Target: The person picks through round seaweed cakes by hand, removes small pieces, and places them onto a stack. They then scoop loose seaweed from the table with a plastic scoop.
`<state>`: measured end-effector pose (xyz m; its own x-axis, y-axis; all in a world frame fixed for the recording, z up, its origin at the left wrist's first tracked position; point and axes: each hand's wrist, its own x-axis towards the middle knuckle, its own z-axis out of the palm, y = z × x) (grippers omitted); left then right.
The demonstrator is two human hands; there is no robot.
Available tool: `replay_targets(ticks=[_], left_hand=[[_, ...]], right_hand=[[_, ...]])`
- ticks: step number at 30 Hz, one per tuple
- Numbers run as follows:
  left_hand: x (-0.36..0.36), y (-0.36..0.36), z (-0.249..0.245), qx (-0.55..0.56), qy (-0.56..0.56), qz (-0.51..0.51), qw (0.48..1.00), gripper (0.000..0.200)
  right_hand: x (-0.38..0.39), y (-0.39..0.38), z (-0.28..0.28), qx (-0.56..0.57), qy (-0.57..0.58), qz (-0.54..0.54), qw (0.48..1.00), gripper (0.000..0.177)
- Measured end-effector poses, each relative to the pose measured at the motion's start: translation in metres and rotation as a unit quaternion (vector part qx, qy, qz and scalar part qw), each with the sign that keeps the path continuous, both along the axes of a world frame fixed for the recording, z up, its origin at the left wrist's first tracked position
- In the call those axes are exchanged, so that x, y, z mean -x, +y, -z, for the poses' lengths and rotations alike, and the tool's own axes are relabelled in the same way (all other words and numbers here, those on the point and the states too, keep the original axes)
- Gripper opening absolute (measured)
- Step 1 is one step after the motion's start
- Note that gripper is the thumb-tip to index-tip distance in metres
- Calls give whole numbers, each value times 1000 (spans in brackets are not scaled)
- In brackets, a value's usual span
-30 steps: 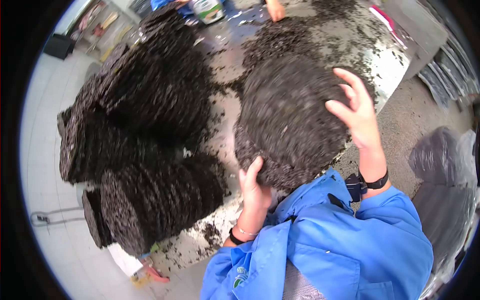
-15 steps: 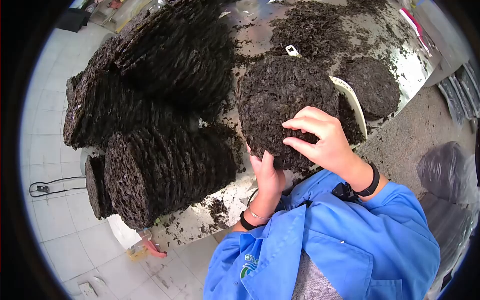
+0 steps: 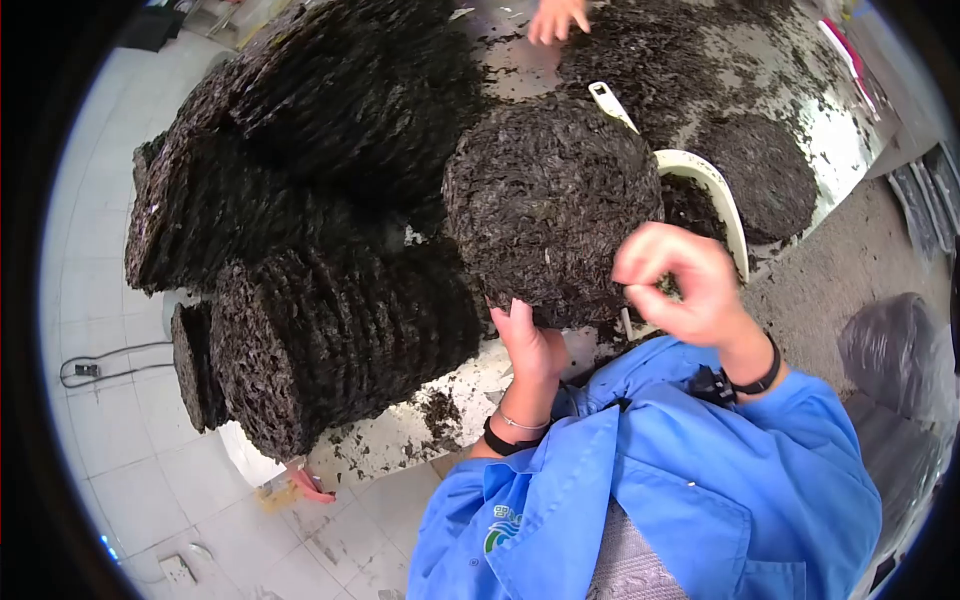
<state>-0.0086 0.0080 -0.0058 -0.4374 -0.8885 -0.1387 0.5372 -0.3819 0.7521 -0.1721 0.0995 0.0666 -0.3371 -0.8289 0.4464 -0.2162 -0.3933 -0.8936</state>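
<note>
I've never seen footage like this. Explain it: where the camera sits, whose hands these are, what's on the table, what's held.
One view only: a camera worn on the person's head looks down at their own bare hands. The left hand grips the lower edge of a dark round disc of dried flaky matter, tilted up above the table. The right hand is blurred, fingers curled, near the disc's lower right edge; whether it pinches anything I cannot tell. Stacks of similar discs lie on the left, a white tub sits behind the disc, and another person's hand shows at the far edge.
</note>
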Motion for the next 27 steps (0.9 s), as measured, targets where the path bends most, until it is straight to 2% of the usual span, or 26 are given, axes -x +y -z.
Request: replay_targets(ticks=[2,4,6,7,10,11,12,14,18,20,23,24,26,27], left_hand=[[-6,-3,5,-1,9,-9,1000,41],[-9,-4,10,-16,12,-35,999,42],[-8,-4,11,-14,37,-35,999,42],[-9,-4,14,-5,38,-31,999,42],[-5,-2,9,-27,25,-27,999,51],[-5,0,8,-24,15,-23,999,51],[-6,2,6,-20,4,-18,1000,51],[-1,4,1,-1,-4,-7,1000,50],[2,10,-8,50,-28,27,998,48],[-2,6,-7,57,-43,28,997,50],[-10,5,-13,6,11,21,1000,55],[-10,6,-17,-15,49,34,998,63],[-7,9,-5,64,14,19,998,59],[-6,10,-8,69,-23,19,997,57]], right_hand=[[10,23,-9,-17,29,78,996,15],[17,38,0,-116,89,194,970,18],[32,55,17,-335,134,210,909,17],[36,55,27,-338,175,215,899,15],[30,52,13,-288,162,271,904,9],[26,42,2,-204,207,294,910,8],[20,36,-12,-166,211,291,918,11],[10,18,-26,-34,255,238,937,12],[-17,-22,-13,-28,308,110,945,18],[-21,-29,-6,-41,283,99,953,19],[-25,-30,-3,-51,279,110,953,20],[-26,-30,-2,-51,273,107,955,20],[-23,-28,0,-55,266,104,957,21],[-26,-28,-1,-58,268,93,957,19]])
